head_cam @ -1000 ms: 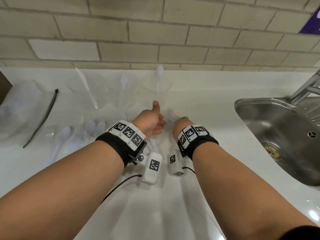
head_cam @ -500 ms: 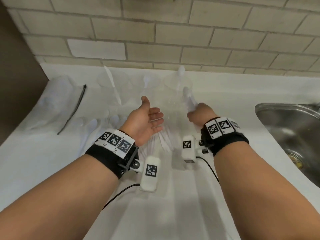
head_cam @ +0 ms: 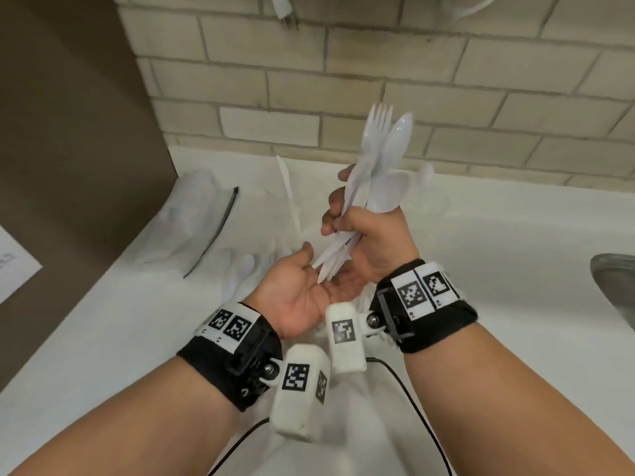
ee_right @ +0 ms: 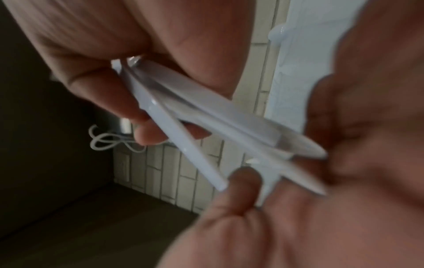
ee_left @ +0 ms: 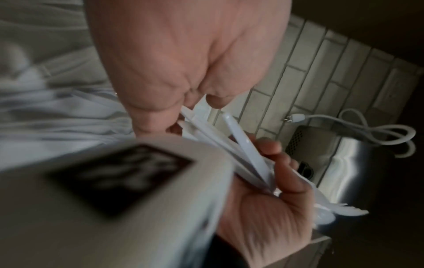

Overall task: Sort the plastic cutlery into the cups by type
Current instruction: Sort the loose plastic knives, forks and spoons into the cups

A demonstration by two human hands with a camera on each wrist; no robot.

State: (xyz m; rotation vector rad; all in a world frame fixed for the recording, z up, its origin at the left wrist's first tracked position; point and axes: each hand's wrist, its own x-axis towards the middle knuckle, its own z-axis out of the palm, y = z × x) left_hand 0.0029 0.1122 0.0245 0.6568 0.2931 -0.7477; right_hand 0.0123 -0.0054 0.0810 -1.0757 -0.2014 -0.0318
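My right hand grips a bundle of white plastic cutlery and holds it upright above the counter. A fork head and spoon bowls stick out at the top. The handle ends point down into the palm of my left hand, which lies open, palm up, just below. In the left wrist view the bundle runs between both hands. Behind, faint clear cups stand by the wall: one holds a knife, another a spoon. Loose spoons lie on the counter to the left.
A steel sink cuts into the white counter at the right. A black cable tie lies on a clear plastic bag at the left, beside a brown panel. A brick wall closes the back.
My right hand has lifted a bundle of cutlery off the counter and raised it upright. The left hand has turned palm up under the handle ends. The view has swung left.
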